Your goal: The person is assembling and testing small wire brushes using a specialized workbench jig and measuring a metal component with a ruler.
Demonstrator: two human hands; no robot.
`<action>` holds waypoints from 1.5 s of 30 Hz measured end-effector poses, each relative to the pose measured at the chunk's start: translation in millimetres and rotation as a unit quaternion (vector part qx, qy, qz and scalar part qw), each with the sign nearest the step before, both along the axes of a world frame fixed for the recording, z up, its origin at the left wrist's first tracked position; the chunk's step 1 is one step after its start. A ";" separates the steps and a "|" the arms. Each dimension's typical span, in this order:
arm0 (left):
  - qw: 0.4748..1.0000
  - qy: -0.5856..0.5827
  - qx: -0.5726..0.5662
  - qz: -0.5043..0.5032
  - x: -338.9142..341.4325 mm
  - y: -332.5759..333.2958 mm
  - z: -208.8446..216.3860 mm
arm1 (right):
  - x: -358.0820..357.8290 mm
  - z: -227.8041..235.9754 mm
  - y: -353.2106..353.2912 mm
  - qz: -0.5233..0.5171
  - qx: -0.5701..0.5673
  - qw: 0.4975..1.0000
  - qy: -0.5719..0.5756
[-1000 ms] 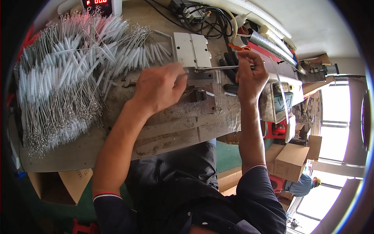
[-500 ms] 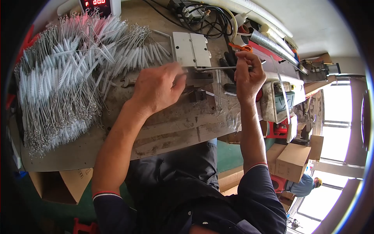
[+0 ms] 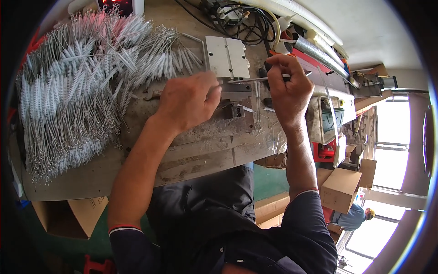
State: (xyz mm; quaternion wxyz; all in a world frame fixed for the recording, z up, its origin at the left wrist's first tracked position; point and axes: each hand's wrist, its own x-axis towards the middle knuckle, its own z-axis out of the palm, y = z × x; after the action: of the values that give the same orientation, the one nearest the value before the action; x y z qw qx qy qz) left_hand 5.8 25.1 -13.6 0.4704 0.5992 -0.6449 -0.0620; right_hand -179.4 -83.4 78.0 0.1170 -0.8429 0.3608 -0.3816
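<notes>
Right hand on metal rod at white block; left hand's hold unconfirmed

Condition: the right hand [image 3: 292, 89] appears curled closed around a slim metal rod [image 3: 255, 80], whose tip projects past the knuckles. The rod lies nearly level, reaching left to the near edge of a white block [image 3: 227, 57] on the counter [image 3: 196, 169], just above a dark metal bar [image 3: 237, 88]. The left hand [image 3: 189, 98] is half-curled, thumb near the forefinger, beside the rod's left end; its fingertips are blurred, so whether it grips anything cannot be told.

Risks, in this inspector's judgement: a loose right-hand hold could let the rod slip or skew off the block; left fingertips set so close to block and bar could be pinched; a leftward sweep of the left arm could disturb the heaped wire brushes [image 3: 73, 96].

Change against the frame one second earlier: the right hand's fingers sit slightly further left, covering more of the black handles [image 3: 262, 73] behind; the left hand is practically unchanged.
</notes>
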 end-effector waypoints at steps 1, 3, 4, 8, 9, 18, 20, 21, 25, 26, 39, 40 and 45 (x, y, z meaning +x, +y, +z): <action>1.000 0.002 -0.001 0.000 0.0 -0.7 -0.1 | 4.3 0.6 0.6 0.024 -0.046 0.999 0.007; 1.000 -0.003 -0.003 -0.001 0.5 -0.8 -1.9 | 17.0 3.8 6.8 0.049 -0.091 0.995 0.016; 1.000 -0.002 -0.003 -0.001 -0.2 -0.1 -1.4 | 25.6 8.1 11.3 0.068 -0.137 0.986 0.069; 0.999 -0.003 0.037 -0.008 2.6 3.2 4.8 | 65.7 14.8 27.6 0.126 -0.299 0.914 0.245; 0.999 -0.033 0.043 -0.006 2.9 3.4 5.2 | 74.0 15.1 31.7 0.115 -0.335 0.890 0.286; 0.999 0.023 0.034 -0.011 1.2 2.6 2.5 | 70.3 36.4 20.4 0.135 -0.302 0.905 0.268; 1.000 0.019 0.011 -0.010 -0.4 1.0 -2.2 | 59.9 39.3 10.9 0.129 -0.252 0.945 0.161; 1.000 0.013 -0.011 -0.007 -0.2 0.0 -3.2 | 51.5 36.8 6.0 0.129 -0.253 0.945 0.161; 1.000 0.007 0.008 -0.010 0.2 0.8 -1.6 | 13.5 23.8 -8.2 0.034 -0.036 0.999 -0.002; 1.000 0.004 -0.001 -0.006 -0.2 0.0 -1.6 | 4.5 20.2 -10.5 -0.009 0.022 0.999 -0.037; 1.000 -0.013 -0.006 -0.006 1.3 -0.2 0.1 | -27.4 -39.9 -26.2 -0.031 0.246 0.933 -0.262; 1.000 -0.013 -0.005 -0.005 1.1 -0.2 0.7 | -28.3 -42.2 -27.7 -0.032 0.246 0.933 -0.262; 1.000 -0.003 -0.007 -0.002 -0.4 0.8 1.5 | -32.2 -53.3 -34.4 -0.007 0.273 0.915 -0.297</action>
State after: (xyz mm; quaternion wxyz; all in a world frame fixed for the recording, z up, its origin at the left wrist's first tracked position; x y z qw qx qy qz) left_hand 5.4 25.9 -12.1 0.4720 0.5949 -0.6481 -0.0569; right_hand -211.6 -117.8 24.7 0.4416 -0.6235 0.4059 -0.5015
